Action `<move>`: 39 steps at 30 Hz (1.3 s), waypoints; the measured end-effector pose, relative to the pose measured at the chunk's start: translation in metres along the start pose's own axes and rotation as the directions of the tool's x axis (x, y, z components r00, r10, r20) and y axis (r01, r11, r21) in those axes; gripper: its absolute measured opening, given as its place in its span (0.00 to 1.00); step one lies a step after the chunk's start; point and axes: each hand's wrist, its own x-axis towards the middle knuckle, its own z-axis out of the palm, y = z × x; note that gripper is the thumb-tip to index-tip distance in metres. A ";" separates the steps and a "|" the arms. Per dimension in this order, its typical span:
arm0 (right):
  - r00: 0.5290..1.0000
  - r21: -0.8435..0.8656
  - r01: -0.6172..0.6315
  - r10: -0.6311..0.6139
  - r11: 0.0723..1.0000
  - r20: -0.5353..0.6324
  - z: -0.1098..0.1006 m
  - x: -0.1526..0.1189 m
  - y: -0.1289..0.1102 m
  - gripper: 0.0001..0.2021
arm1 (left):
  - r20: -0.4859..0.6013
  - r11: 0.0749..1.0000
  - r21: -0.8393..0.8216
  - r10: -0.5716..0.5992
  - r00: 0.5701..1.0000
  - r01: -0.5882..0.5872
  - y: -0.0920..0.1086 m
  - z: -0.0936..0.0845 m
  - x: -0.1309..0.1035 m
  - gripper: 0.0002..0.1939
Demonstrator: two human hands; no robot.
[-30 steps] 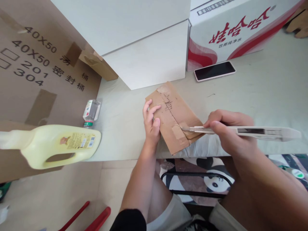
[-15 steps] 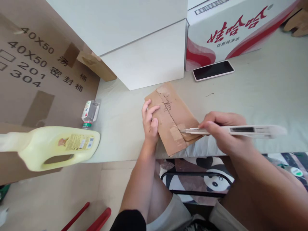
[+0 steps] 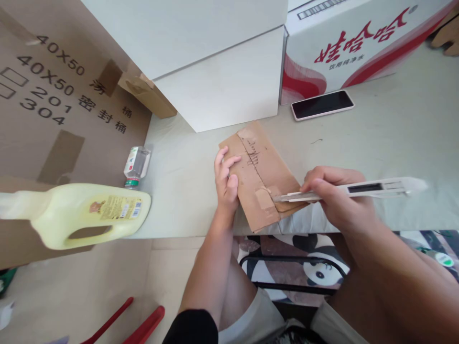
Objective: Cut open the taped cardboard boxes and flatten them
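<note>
Left hand [image 3: 226,179] lies flat on the cardboard piece [image 3: 263,174] at the surface's [image 3: 186,191] near edge. Right hand [image 3: 335,200] grips the utility knife [image 3: 349,191], tip pointing left, looks like touching the taped seam.

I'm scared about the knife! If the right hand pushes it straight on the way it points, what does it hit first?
Probably the tape patch on the cardboard piece; further along, the left hand, though depth is unclear.

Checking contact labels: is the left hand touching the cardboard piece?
Touching. The head view shows the left hand with its fingers lying flat on the left edge of the cardboard piece, with no gap visible.
</note>
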 end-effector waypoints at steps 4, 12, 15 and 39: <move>1.000 0.002 0.012 -0.012 1.000 0.010 -0.002 -0.001 0.001 0.13 | 0.010 1.000 -0.031 -0.001 1.000 0.001 0.000 0.000 0.000 0.27; 0.997 -0.055 -0.016 0.020 0.998 0.079 0.001 0.001 -0.010 0.13 | 0.013 0.998 -0.069 0.003 1.000 -0.002 -0.001 -0.001 0.001 0.26; 1.000 -0.002 -0.003 0.003 1.000 0.001 -0.002 0.001 -0.005 0.14 | 0.017 0.999 -0.049 0.006 1.000 -0.005 -0.002 -0.001 0.001 0.27; 0.999 0.092 -0.052 0.051 0.994 0.008 -0.005 -0.002 0.011 0.13 | 0.003 0.998 -0.064 -0.003 1.000 0.003 -0.003 0.002 0.002 0.27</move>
